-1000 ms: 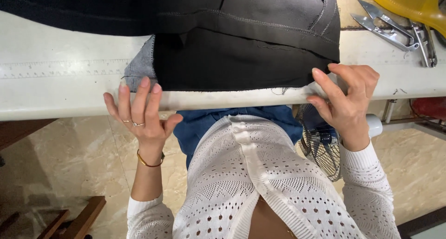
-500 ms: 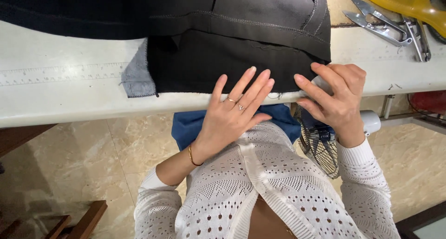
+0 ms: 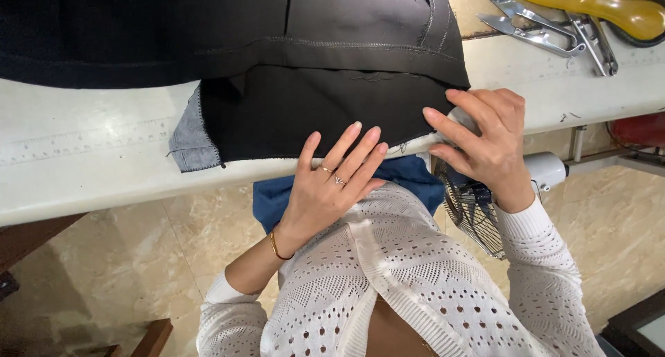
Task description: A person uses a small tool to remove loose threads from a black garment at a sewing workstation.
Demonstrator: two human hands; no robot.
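The fabric [image 3: 312, 86] lies on the table [image 3: 83, 170], with scissors [image 3: 547, 31] behind to its right.
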